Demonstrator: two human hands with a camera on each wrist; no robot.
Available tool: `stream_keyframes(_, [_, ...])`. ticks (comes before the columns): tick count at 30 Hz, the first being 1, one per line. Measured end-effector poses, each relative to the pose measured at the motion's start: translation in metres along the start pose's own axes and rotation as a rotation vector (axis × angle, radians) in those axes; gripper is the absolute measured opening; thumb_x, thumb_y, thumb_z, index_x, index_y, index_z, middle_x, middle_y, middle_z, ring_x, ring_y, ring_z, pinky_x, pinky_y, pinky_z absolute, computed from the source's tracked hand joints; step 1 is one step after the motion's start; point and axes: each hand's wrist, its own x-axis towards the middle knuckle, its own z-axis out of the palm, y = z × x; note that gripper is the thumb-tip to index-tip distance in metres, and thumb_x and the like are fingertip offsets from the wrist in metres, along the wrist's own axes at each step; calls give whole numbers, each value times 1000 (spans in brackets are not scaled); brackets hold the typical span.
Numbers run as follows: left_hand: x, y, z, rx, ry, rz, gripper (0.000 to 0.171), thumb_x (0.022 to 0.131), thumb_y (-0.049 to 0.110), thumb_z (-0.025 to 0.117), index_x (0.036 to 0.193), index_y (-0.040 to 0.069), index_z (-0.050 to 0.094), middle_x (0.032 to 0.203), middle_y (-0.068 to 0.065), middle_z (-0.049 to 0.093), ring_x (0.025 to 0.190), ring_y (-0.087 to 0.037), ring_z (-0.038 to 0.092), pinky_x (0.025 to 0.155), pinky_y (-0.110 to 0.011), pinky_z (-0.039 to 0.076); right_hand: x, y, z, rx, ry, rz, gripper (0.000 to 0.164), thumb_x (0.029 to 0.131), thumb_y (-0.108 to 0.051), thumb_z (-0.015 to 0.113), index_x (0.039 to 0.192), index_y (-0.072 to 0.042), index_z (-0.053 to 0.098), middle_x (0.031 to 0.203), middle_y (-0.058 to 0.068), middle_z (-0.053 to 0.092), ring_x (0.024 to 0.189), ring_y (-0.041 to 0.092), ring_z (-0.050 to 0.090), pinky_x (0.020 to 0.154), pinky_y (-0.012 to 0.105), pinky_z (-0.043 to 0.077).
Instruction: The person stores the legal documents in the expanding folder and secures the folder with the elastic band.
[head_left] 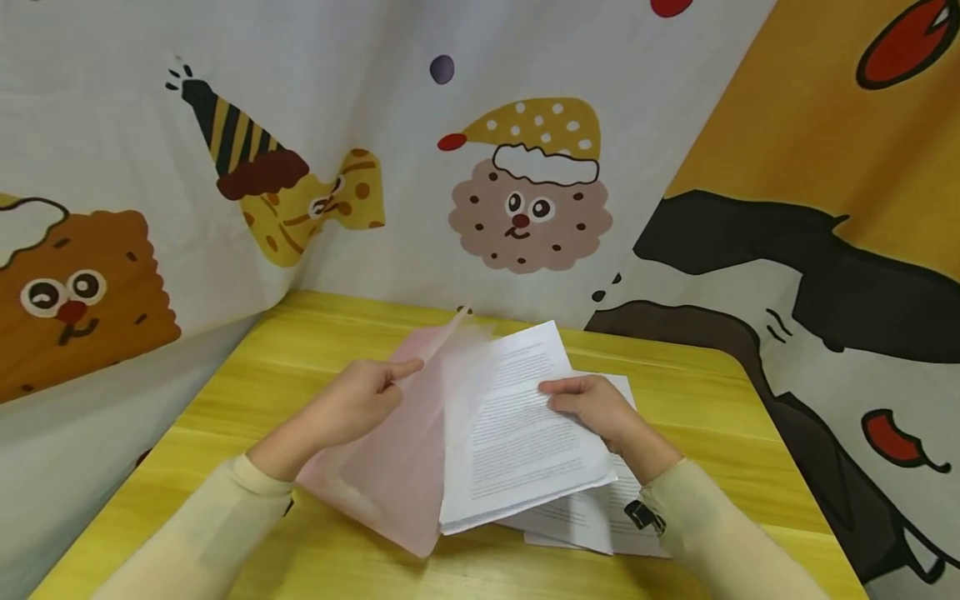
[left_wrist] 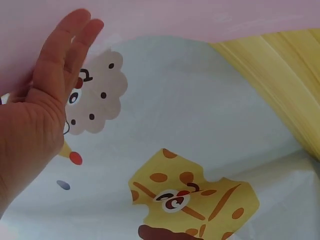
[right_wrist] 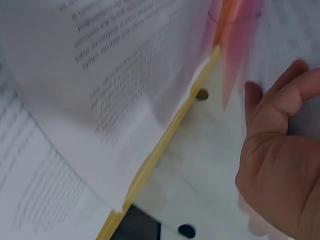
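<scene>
Left hand and right hand are working above the yellow surface: the left, fingers partly extended, is touching the pink folder, whether pinching it I cannot tell; the right is gripping the paper stack near its right edge. Keeping the folder spread and the pages square should be sparing corners from snagging. A translucent layer of the folder is overlapping the stack's upper left, while loose sheets are lying beneath.

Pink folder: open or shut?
Open: the pink folder has its leaves parted, and the printed stack shows mostly bare at its right.
</scene>
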Motion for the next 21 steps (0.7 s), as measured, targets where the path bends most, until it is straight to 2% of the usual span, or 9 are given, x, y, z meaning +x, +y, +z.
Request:
stream_keyframes(3, [3,1,2,15,31,-14,50,102,0,45,151,-3,57,155,-19,59,49,-9,20,45,-21,23,-4,4,8,14,30,-29,39,98,-12,71,134,0,73,130,20,74,79,12,70,69,26,60])
stream_keyframes(6, [5,2,2,33,55,-24,50,102,0,45,150,-3,57,154,-19,59,48,-9,21,45,-20,24,-5,2,13,3,20,-59,39,98,-12,71,134,2,73,137,21,72,86,10,68,74,23,59])
stream_keyframes(9, [5,1,2,36,46,-29,50,102,0,45,150,-3,58,154,-19,61,48,-9,20,45,-20,23,-4,-2,9,-2,-11,-33,39,99,-14,71,135,0,73,137,20,72,88,11,68,75,24,59])
stream_keyframes(12, [5,1,2,35,23,-30,49,102,0,45,149,-2,60,153,-18,62,49,-9,20,45,-20,23,-1,-3,0,-23,-2,7,38,98,-18,73,134,-5,75,140,15,72,96,9,67,80,22,56])
stream_keyframes(15, [4,1,2,37,22,-30,49,102,0,46,149,-2,60,152,-18,62,48,-9,20,44,-20,23,0,0,-2,-51,1,11,38,98,-20,74,134,-7,76,147,12,68,105,8,64,85,20,52])
stream_keyframes(18, [6,1,3,36,36,-32,49,102,1,46,149,-1,59,153,-18,61,48,-9,20,44,-20,24,-2,3,6,-49,-41,-10,38,100,-19,73,135,-6,75,143,15,70,101,11,68,83,24,56])
stream_keyframes(21, [7,3,2,30,52,-34,49,103,2,46,150,-1,59,148,-22,65,48,-9,21,45,-20,25,-3,2,15,-65,-79,-69,37,100,-17,71,135,-5,74,138,17,72,94,15,71,80,26,60])
